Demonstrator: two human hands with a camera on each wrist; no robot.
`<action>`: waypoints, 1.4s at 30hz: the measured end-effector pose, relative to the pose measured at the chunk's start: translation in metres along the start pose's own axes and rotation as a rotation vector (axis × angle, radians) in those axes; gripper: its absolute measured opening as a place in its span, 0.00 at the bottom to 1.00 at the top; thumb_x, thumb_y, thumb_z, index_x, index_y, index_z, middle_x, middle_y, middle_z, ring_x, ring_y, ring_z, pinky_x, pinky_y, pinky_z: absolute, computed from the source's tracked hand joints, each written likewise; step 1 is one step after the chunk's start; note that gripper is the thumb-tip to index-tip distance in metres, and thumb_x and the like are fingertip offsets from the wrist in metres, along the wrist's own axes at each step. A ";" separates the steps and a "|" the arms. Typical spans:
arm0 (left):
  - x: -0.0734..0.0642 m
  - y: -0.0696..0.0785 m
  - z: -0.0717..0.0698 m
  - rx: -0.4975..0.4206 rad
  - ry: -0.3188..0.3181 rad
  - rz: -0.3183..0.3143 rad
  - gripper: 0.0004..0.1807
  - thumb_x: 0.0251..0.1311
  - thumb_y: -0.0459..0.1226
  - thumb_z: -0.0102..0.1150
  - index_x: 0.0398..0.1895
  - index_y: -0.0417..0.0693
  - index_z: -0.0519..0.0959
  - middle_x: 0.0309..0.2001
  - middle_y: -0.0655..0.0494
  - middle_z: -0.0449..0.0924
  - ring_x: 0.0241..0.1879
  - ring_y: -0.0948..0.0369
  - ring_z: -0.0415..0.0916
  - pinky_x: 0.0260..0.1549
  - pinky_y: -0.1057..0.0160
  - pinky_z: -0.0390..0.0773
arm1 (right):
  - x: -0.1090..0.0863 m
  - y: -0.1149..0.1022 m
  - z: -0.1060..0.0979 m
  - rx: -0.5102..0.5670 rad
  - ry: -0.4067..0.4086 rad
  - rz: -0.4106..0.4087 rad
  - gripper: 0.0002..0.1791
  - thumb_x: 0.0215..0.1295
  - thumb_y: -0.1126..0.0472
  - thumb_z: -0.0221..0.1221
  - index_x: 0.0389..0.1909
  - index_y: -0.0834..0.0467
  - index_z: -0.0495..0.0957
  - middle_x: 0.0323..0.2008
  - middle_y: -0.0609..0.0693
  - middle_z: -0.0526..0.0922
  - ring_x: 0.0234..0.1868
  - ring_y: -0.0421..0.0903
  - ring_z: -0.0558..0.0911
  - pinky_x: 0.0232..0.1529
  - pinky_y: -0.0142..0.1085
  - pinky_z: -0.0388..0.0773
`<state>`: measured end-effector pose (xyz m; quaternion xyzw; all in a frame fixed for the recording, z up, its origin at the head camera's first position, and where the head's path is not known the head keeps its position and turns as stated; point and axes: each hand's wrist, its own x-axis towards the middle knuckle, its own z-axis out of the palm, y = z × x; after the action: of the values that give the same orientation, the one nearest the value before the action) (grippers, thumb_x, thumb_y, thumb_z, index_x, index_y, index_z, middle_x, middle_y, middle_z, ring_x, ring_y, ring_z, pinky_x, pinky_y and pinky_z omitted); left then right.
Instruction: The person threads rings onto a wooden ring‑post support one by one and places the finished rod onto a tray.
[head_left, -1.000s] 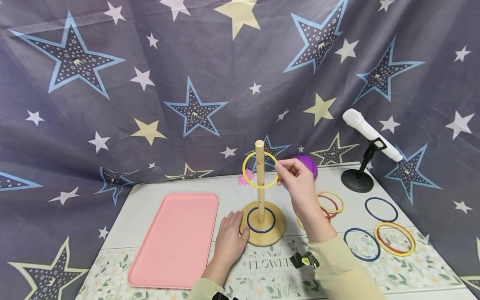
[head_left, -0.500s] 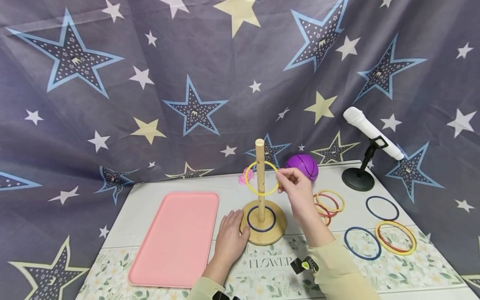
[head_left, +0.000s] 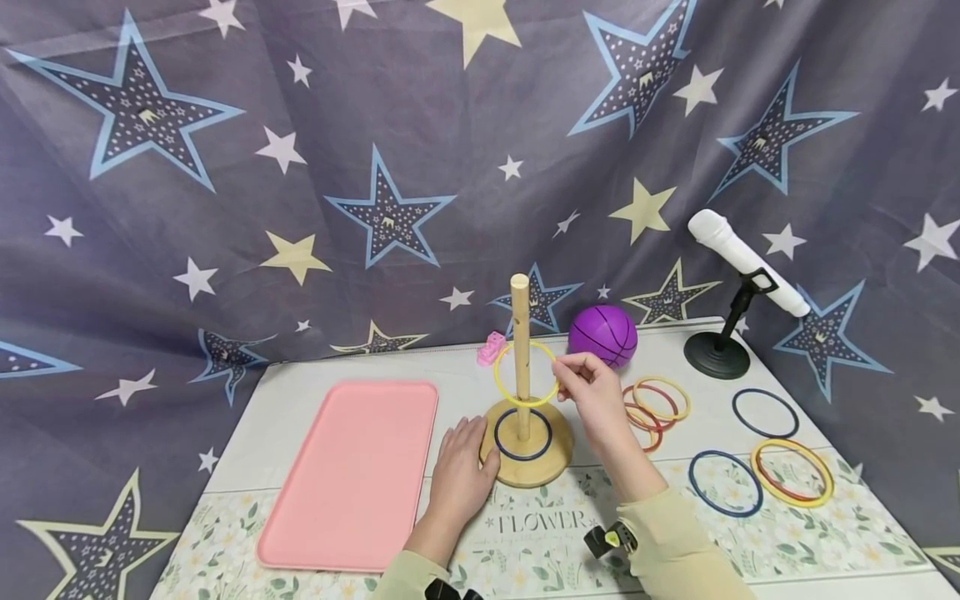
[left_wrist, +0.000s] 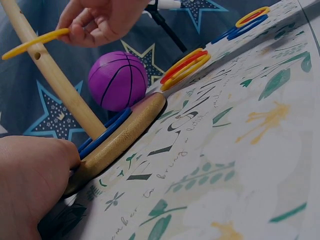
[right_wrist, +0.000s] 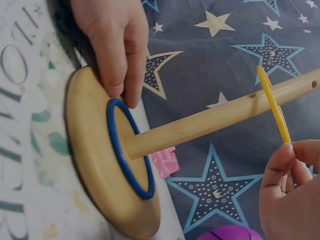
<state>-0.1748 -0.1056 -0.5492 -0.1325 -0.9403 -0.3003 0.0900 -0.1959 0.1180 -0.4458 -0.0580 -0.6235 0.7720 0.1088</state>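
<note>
Two hands work at a wooden ring-toss post [head_left: 520, 312], the right hand [head_left: 596, 398] pinching a yellow ring [right_wrist: 273, 106] between thumb and fingertips. That ring encircles the post just left of the right hand, apart from the round base [right_wrist: 90, 150] below. A blue ring [right_wrist: 118, 145] lies on the base, around the post. The left hand [head_left: 461, 475] lies with fingers extended, touching the base's edge. Left of the left hand, a pink tray [head_left: 348, 475] lies on the counter [head_left: 459, 385]. Just beyond the right hand sits a purple basketball [head_left: 602, 333]; to that hand's right are overlapping red and yellow rings [left_wrist: 184, 68]. Farther right lie two separate blue rings [head_left: 738, 514], while a white microphone [head_left: 750, 262] tilts on its black stand [head_left: 716, 356].
</note>
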 end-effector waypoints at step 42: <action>0.001 0.003 -0.001 -0.002 -0.005 0.001 0.31 0.76 0.40 0.63 0.77 0.34 0.74 0.75 0.38 0.76 0.81 0.39 0.64 0.84 0.38 0.54 | 0.001 0.064 -0.019 -0.286 -0.116 0.191 0.07 0.75 0.67 0.67 0.47 0.68 0.84 0.32 0.56 0.82 0.25 0.43 0.78 0.25 0.29 0.78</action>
<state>-0.1751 -0.1036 -0.5465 -0.1339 -0.9401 -0.3008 0.0878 -0.1984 0.1229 -0.5124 -0.0873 -0.7237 0.6845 -0.0105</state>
